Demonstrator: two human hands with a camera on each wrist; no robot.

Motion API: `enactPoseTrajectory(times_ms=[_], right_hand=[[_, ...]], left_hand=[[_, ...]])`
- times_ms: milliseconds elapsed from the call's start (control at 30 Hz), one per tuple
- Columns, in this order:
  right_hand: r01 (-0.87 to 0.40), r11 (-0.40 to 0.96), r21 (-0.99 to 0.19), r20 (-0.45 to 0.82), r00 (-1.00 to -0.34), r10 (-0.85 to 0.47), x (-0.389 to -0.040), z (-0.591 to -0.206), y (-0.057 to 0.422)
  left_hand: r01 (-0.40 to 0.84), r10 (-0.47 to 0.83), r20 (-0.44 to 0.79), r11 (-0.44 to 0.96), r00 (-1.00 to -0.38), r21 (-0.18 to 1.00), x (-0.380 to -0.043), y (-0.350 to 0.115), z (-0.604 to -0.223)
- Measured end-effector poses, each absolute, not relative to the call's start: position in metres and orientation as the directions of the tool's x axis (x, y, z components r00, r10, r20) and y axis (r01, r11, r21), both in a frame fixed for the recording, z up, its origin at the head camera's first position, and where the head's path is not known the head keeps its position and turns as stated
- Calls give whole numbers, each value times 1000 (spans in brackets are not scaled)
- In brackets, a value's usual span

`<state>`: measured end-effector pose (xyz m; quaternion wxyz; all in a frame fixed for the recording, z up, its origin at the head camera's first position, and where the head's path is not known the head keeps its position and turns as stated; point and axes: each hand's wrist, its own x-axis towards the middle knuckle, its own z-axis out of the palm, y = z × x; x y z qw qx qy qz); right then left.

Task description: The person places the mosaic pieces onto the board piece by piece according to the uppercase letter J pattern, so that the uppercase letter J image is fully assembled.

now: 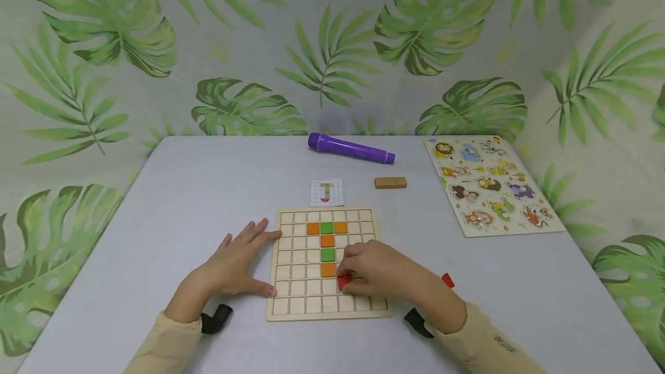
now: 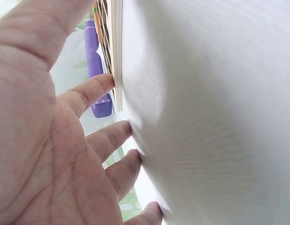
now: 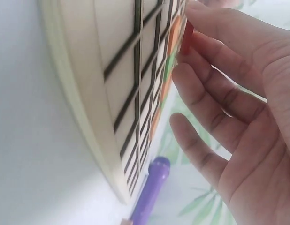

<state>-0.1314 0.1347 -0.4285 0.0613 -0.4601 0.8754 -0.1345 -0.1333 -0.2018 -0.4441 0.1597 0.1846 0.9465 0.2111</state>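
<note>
A wooden grid board (image 1: 297,305) lies on the table, with orange tiles and green tiles (image 1: 328,254) set in a T-like pattern. Between thumb and fingers, my right hand (image 1: 381,270) pinches a red tile (image 1: 343,282) low over the grid, just below and right of the lowest orange tile (image 1: 328,270). The right wrist view shows the red tile (image 3: 187,37) tilted on edge at the fingertips; whether it touches the board is unclear. With fingers spread, my left hand (image 1: 234,264) touches the board's left edge with thumb and index finger.
Behind the board lies a pattern card (image 1: 327,192). Farther back are a purple microphone (image 1: 353,149) and a small wooden block (image 1: 391,182). An animal puzzle board (image 1: 490,189) lies at the right. Another red piece (image 1: 448,280) shows beside my right forearm.
</note>
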Motion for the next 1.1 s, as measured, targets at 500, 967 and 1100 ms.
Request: enactPoseTrajectory(times_ms=[500, 967, 1100], right_hand=[[-839, 514, -177, 25, -526, -850, -131, -428, 113], [-832, 518, -200, 8, -530, -848, -128, -432, 106], [-831, 517, -204, 10, -530, -848, -129, -430, 105]], left_hand=[[280, 418, -222, 839, -881, 467, -136, -202, -444], [275, 415, -231, 842, -880, 465, -133, -201, -445], [272, 414, -232, 841, -880, 468, -132, -203, -445]])
